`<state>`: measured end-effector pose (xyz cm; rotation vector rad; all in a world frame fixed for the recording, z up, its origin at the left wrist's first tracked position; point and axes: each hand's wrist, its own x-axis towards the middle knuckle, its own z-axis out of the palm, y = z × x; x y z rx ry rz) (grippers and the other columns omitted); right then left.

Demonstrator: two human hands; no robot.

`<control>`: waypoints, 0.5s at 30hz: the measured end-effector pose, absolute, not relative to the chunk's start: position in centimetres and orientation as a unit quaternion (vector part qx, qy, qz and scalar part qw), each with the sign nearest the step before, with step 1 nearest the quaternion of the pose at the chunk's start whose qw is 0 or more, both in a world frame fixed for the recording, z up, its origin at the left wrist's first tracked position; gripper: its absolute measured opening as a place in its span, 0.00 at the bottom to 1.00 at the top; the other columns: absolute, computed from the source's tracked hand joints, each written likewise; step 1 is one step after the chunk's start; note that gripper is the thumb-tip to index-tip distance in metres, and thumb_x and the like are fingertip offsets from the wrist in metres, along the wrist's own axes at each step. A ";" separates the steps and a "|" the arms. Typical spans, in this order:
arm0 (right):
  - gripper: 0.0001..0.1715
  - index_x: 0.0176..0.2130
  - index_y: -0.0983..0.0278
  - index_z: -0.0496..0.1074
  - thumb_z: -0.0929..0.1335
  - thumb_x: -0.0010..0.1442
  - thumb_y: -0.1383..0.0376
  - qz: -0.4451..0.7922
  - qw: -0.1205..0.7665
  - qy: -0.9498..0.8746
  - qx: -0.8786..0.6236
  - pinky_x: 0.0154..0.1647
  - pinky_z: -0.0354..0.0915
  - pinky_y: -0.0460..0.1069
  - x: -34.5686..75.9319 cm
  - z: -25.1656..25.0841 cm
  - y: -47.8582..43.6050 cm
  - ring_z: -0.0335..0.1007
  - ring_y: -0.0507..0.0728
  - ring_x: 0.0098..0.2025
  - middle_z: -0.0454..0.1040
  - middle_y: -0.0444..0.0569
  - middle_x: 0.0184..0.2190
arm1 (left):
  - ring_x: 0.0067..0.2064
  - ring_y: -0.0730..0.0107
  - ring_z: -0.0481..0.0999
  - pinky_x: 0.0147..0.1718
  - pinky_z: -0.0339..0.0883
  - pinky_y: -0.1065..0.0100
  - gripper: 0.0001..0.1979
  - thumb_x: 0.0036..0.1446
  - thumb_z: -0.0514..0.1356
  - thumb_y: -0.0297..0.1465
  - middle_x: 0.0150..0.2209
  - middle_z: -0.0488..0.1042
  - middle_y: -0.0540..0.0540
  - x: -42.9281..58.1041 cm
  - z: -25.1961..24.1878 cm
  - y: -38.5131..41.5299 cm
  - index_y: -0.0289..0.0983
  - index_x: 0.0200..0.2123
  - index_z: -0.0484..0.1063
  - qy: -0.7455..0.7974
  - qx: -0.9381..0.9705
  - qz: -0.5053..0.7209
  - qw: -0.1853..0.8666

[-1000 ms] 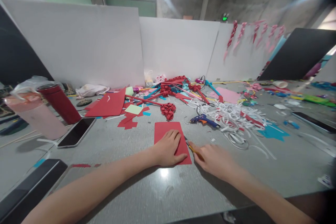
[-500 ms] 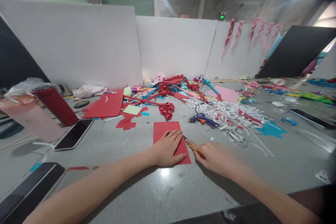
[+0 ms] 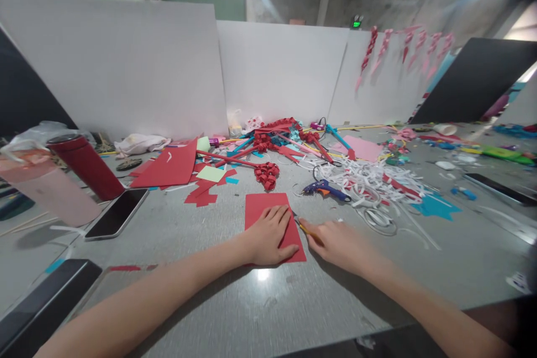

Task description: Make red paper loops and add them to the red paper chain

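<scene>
My left hand (image 3: 268, 238) lies flat on a sheet of red paper (image 3: 264, 202), fingers stretched out and thumb spread toward the near right corner. Beside the sheet's right edge, my right hand (image 3: 333, 243) is closed around a yellow craft knife (image 3: 309, 230). Its blade points up and left, at the paper's edge near my left fingertips. Whether the blade touches the paper I cannot tell. A blue glue gun (image 3: 325, 189) rests just beyond my right hand.
White paper strips (image 3: 373, 179) heap at the right. Red paper flowers (image 3: 267, 175) on sticks lie behind the sheet. To the left are a phone (image 3: 119, 213), a red flask (image 3: 88, 168), a pink bottle (image 3: 48, 187) and a dark case (image 3: 50, 307). White panels (image 3: 281, 72) stand behind.
My right hand and the knife have shifted slightly up and left along the paper's edge. My left hand stays pressed on the sheet. The view has tilted very slightly.
</scene>
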<state>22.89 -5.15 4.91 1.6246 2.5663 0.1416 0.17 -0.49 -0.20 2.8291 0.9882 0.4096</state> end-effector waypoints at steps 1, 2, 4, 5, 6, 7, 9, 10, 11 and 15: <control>0.27 0.66 0.55 0.65 0.58 0.70 0.60 0.044 0.053 0.841 0.537 0.30 0.54 0.49 22.8 4.9 -5.0 0.78 0.60 0.32 0.81 0.52 0.32 | 0.72 0.41 0.51 0.69 0.46 0.47 0.42 0.64 0.51 0.53 0.71 0.53 0.29 0.2 -0.2 -0.5 0.29 0.70 0.52 0.327 0.934 0.135 0.060; 0.28 0.66 0.55 0.64 0.58 0.71 0.60 0.042 0.053 0.840 0.539 0.29 0.54 0.49 22.7 5.0 -4.9 0.78 0.61 0.32 0.81 0.52 0.32 | 0.72 0.41 0.51 0.69 0.46 0.47 0.42 0.64 0.51 0.53 0.71 0.53 0.28 0.2 -0.2 -0.5 0.28 0.70 0.51 0.327 0.933 0.135 0.061; 0.28 0.67 0.56 0.64 0.58 0.71 0.60 0.038 0.055 0.838 0.541 0.30 0.55 0.49 22.7 5.0 -4.8 0.78 0.60 0.32 0.81 0.52 0.32 | 0.72 0.41 0.51 0.69 0.45 0.47 0.43 0.64 0.52 0.53 0.71 0.52 0.27 0.2 -0.1 -0.5 0.28 0.70 0.51 0.326 0.933 0.137 0.064; 0.28 0.67 0.56 0.63 0.58 0.71 0.60 0.037 0.054 0.838 0.542 0.31 0.56 0.49 22.6 5.0 -4.8 0.78 0.60 0.32 0.81 0.52 0.33 | 0.72 0.41 0.51 0.69 0.46 0.48 0.43 0.64 0.52 0.53 0.70 0.53 0.27 0.2 -0.1 -0.5 0.28 0.70 0.52 0.326 0.933 0.140 0.065; 0.28 0.67 0.56 0.63 0.58 0.71 0.60 0.036 0.054 0.837 0.543 0.31 0.56 0.49 22.6 4.9 -4.7 0.78 0.60 0.33 0.81 0.53 0.33 | 0.71 0.41 0.52 0.69 0.46 0.48 0.42 0.64 0.52 0.53 0.70 0.54 0.27 0.2 0.0 -0.5 0.28 0.69 0.52 0.326 0.932 0.144 0.066; 0.28 0.67 0.56 0.63 0.58 0.71 0.60 0.035 0.053 0.837 0.544 0.31 0.57 0.49 22.6 4.9 -4.7 0.78 0.60 0.33 0.81 0.53 0.33 | 0.71 0.41 0.53 0.68 0.47 0.48 0.41 0.64 0.53 0.52 0.69 0.55 0.27 0.2 0.0 -0.6 0.28 0.69 0.53 0.325 0.932 0.148 0.066; 0.28 0.67 0.55 0.63 0.58 0.71 0.59 0.033 0.055 0.835 0.547 0.32 0.57 0.49 22.6 4.7 -4.3 0.78 0.60 0.33 0.81 0.53 0.33 | 0.70 0.41 0.54 0.68 0.48 0.48 0.40 0.64 0.53 0.51 0.68 0.57 0.27 0.2 0.1 -0.6 0.28 0.68 0.54 0.325 0.931 0.155 0.063; 0.28 0.67 0.55 0.63 0.58 0.71 0.59 0.032 0.057 0.833 0.549 0.32 0.57 0.49 22.5 4.6 -4.0 0.78 0.61 0.33 0.81 0.53 0.33 | 0.70 0.41 0.54 0.68 0.49 0.47 0.40 0.64 0.54 0.51 0.68 0.57 0.27 0.2 0.1 -0.7 0.27 0.68 0.55 0.324 0.931 0.157 0.061; 0.28 0.67 0.56 0.63 0.57 0.71 0.59 0.031 0.059 0.831 0.552 0.32 0.57 0.49 22.4 4.5 -3.8 0.78 0.61 0.33 0.81 0.54 0.33 | 0.70 0.41 0.55 0.68 0.49 0.47 0.40 0.64 0.54 0.50 0.68 0.58 0.26 0.2 0.1 -0.7 0.27 0.67 0.55 0.323 0.932 0.157 0.058; 0.27 0.66 0.57 0.64 0.58 0.71 0.59 0.028 0.052 0.827 0.560 0.31 0.58 0.49 22.1 4.6 -2.9 0.79 0.61 0.33 0.81 0.55 0.33 | 0.69 0.40 0.56 0.67 0.51 0.45 0.39 0.64 0.55 0.50 0.67 0.59 0.27 0.3 0.0 -0.7 0.28 0.67 0.57 0.321 0.931 0.164 0.057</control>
